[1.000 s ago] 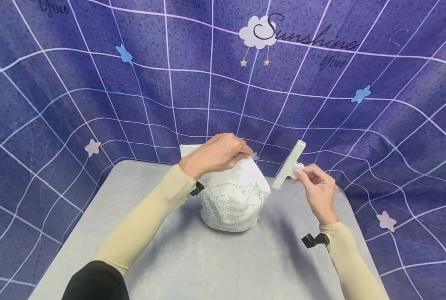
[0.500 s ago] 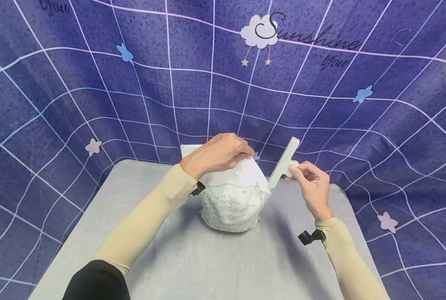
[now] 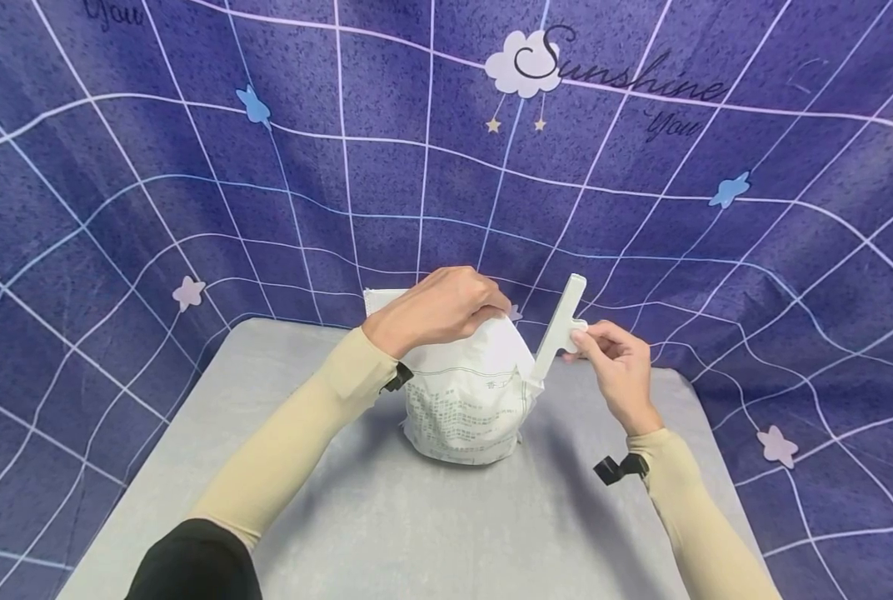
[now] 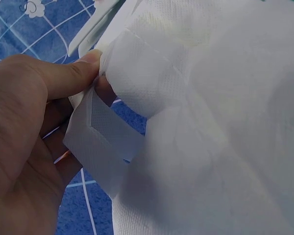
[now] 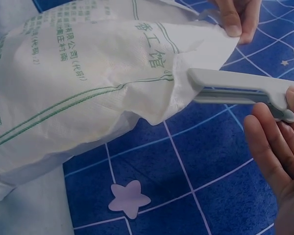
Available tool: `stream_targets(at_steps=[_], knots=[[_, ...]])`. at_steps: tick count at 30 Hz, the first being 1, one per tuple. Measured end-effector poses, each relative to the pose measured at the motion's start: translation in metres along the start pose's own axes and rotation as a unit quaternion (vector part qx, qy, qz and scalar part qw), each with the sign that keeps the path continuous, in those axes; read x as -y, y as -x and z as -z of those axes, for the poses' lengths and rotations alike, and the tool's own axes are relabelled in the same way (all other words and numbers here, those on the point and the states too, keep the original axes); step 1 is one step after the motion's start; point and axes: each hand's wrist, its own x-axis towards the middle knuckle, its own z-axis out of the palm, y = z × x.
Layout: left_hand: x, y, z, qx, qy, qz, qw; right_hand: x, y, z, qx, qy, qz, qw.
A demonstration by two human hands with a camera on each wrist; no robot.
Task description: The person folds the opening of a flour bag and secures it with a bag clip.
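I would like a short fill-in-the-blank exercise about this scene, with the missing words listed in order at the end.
1. The left hand pinches the upper part of the bag, whose printed writing is ____.
2. The clip is held in the person's ____.
3. On the purple-blue cloth, the large word that starts over the cloud is "____".
4. Below that cloud hang ____ small stars.

Missing words: green; right hand; Sunshine; two.
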Motion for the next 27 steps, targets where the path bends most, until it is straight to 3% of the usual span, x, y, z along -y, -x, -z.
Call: stream_targets(at_steps=[13,27], knots=[[-0.0005,-0.0001,0.0005,0.000,0.005,0.001,1.0000,-0.0022,-0.0054,-0.0041,0.023,0.001,-0.013,1.000],[-0.0008,0.0005,-0.0011,-0.002,0.004,0.012,0.9999,-0.0004,-0.0071,-0.0051,0.042,0.048,-0.025,0.998]])
